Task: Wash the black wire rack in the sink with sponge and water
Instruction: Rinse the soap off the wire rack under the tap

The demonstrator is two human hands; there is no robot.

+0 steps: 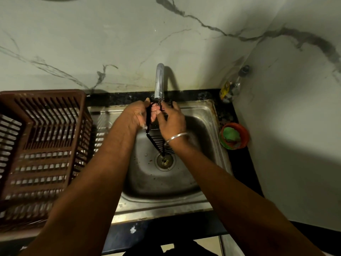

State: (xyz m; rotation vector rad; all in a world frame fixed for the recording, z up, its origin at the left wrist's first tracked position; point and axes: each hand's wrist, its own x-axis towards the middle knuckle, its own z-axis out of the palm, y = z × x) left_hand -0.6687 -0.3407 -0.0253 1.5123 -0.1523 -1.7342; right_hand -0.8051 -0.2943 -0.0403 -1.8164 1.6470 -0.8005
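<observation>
- I'm holding the rack upright over the sink, its top just under the tap.
- My left hand is gripping its left edge; my right hand is curling its fingers round the top wires.
- This looks like rinsing, though I cannot tell whether water is running.
- Next I'm needing the sponge, probably that green lump in the bowl.
</observation>
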